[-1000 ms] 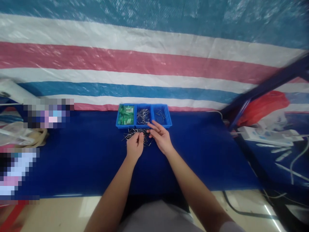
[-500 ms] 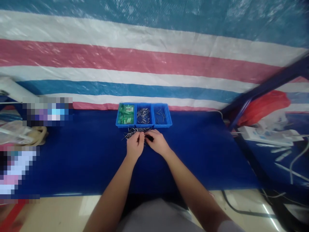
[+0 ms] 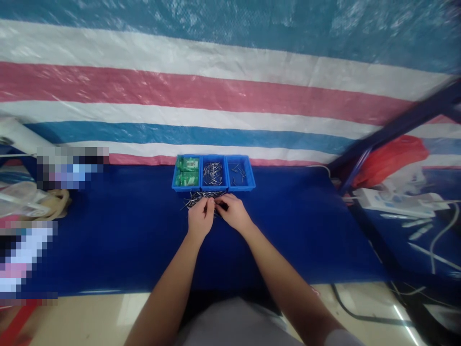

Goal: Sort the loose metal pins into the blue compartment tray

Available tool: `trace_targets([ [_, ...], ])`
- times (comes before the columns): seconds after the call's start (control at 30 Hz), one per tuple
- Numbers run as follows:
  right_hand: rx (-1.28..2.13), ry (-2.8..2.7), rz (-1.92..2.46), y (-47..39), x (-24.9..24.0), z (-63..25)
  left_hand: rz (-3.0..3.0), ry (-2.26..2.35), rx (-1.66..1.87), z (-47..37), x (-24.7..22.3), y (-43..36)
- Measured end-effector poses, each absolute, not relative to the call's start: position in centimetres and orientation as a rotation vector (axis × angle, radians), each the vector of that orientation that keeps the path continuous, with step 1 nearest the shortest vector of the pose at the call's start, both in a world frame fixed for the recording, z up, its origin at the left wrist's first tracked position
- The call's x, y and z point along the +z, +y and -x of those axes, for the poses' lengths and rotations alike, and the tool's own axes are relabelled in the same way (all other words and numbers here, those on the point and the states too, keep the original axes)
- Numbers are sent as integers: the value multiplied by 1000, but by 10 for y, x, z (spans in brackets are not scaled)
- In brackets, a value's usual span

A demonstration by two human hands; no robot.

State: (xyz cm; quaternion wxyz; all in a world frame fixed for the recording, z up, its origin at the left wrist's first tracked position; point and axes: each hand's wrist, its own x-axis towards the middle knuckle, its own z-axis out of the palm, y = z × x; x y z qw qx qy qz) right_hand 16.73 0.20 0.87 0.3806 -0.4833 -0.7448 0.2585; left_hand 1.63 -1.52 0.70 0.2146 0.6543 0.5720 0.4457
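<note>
Backdrop: striped plastic sheeting (image 3: 230, 91) in blue, white and red hangs behind the work, creased and shiny.
Blue table: a dark blue surface (image 3: 126, 230) stretches across the view, with pale, glossy floor (image 3: 90, 317) below its near edge.
Metal pile: a heap of thin metal pieces (image 3: 196, 196) lies on the table in front of the bins, partly hidden by the fingers.
Left hand: the left hand (image 3: 200, 217) is over the near left part of the heap, back of the hand toward the camera, fingers curled in and thumb drawn against the index finger; whether a piece sits in that pinch cannot be told.
Right hand: the right hand (image 3: 236, 211) is bent inward over the heap's right side, fingers half curled, a dark gap showing between thumb and index; its fingertips come right up to the left hand's, and what they grip, if anything, is too small to tell.
Forearms: left forearm (image 3: 173, 283) and right forearm (image 3: 284, 274) slant up from the bottom edge and converge, wrists fairly straight, a light sleeve (image 3: 344, 338) at the right one's lower end.
Blue bins: three stand side by side just beyond the heap; the left bin (image 3: 185, 188) holds green packets (image 3: 189, 164), the middle bin (image 3: 215, 188) many metal pieces, the right bin (image 3: 242, 188) a few.
</note>
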Motion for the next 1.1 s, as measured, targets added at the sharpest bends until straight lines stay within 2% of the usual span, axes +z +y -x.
trace_targets([
  [0.63, 660, -1719, 1215, 1, 9, -167, -1840, 1598, 1225, -16, 8, -15],
  [0.93, 1005, -1138, 1131, -1, 17, -162, -1835, 1541, 1318, -20, 10, -13],
  [1.1, 1072, -1019, 1095, 1, 21, -162, -1898, 1478, 1255, -21, 9, -13],
])
